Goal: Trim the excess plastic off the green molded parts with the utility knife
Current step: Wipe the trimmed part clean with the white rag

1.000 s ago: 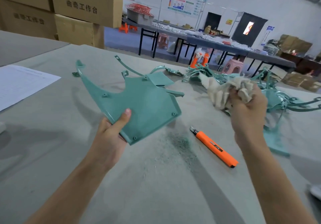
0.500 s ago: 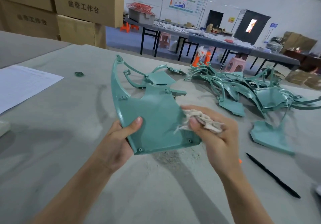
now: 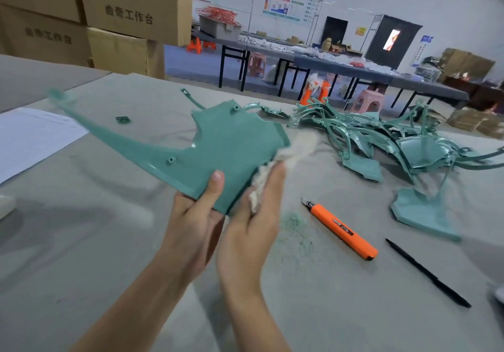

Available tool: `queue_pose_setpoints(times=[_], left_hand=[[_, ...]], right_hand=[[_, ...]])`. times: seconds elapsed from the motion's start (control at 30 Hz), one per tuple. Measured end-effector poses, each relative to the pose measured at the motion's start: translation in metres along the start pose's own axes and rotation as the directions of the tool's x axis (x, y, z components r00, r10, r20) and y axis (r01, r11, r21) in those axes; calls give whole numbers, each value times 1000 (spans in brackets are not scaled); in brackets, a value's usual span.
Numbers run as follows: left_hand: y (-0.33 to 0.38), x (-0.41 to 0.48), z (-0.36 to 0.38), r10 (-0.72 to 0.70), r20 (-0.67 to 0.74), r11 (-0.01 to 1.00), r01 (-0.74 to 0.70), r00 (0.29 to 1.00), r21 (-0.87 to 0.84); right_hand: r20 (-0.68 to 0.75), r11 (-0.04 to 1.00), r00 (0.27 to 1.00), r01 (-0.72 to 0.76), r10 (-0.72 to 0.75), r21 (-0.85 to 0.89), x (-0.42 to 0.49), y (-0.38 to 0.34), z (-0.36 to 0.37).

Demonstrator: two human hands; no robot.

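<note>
My left hand (image 3: pixel 196 220) grips the near corner of a flat green molded part (image 3: pixel 218 155), thumb on top, and holds it above the table with its long thin arm reaching out to the left. My right hand (image 3: pixel 253 215) holds a whitish rag (image 3: pixel 275 166) against the part's right edge; the rag is blurred. The orange utility knife (image 3: pixel 341 229) lies on the table to the right of my hands, blade end pointing away, with nothing touching it. A small heap of green shavings (image 3: pixel 294 223) lies beside it.
A tangled pile of green molded parts (image 3: pixel 381 138) covers the table's far right, with one loose piece (image 3: pixel 420 212) nearer. A black pen (image 3: pixel 428 272) lies right of the knife. A white paper sheet (image 3: pixel 32 138) lies at the left. Cardboard boxes (image 3: pixel 109 24) stand behind.
The green part has turned flatter, its long arm now pointing left instead of up. My right hand with the rag has slid along the part's right edge, uncovering the knife.
</note>
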State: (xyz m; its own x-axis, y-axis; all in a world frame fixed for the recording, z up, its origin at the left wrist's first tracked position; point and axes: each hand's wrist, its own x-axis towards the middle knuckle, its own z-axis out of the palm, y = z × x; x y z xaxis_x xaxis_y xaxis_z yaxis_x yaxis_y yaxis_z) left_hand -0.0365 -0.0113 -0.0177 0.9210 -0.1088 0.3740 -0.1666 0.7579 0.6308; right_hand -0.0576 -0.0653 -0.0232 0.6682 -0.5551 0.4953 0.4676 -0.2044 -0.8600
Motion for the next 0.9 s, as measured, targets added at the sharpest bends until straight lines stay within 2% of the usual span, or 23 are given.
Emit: queue_pose_setpoints(times=[0.13, 0.23, 0.3, 0.4, 0.47, 0.57, 0.7, 0.8, 0.9], left_hand=[[7, 5, -2, 36, -119, 998, -43, 992, -50], [13, 14, -8, 76, -216, 995, -87, 974, -42], [13, 17, -12, 76, -239, 997, -79, 968, -3], [8, 18, -15, 11, -209, 999, 0, 978, 53], [6, 16, -16, 7, -148, 985, 19, 989, 174], [6, 13, -9, -37, -106, 953, 67, 994, 295], [11, 5, 14, -189, 119, 952, 152, 975, 267], [15, -4, 35, -298, 246, 942, 244, 922, 229], [14, -16, 49, -303, 311, 951, 266, 901, 157]], right_hand=[[176, 998, 984, 7, 4, -60, -28, 5, 5], [387, 999, 921, -47, 51, -21, -38, 6, -15], [432, 1000, 902, -28, 19, 13, -39, 5, -38], [323, 995, 946, -17, -15, 94, -15, 0, -82], [106, 991, 994, -16, 1, 134, 19, 4, -110], [-205, 992, 976, -53, 76, 117, 82, 21, -152], [-252, 993, 963, -109, 93, -47, 116, 63, -197], [-286, 992, 956, -99, 74, -73, 115, 74, -209], [-196, 994, 975, -111, 107, -11, 107, 54, -195]])
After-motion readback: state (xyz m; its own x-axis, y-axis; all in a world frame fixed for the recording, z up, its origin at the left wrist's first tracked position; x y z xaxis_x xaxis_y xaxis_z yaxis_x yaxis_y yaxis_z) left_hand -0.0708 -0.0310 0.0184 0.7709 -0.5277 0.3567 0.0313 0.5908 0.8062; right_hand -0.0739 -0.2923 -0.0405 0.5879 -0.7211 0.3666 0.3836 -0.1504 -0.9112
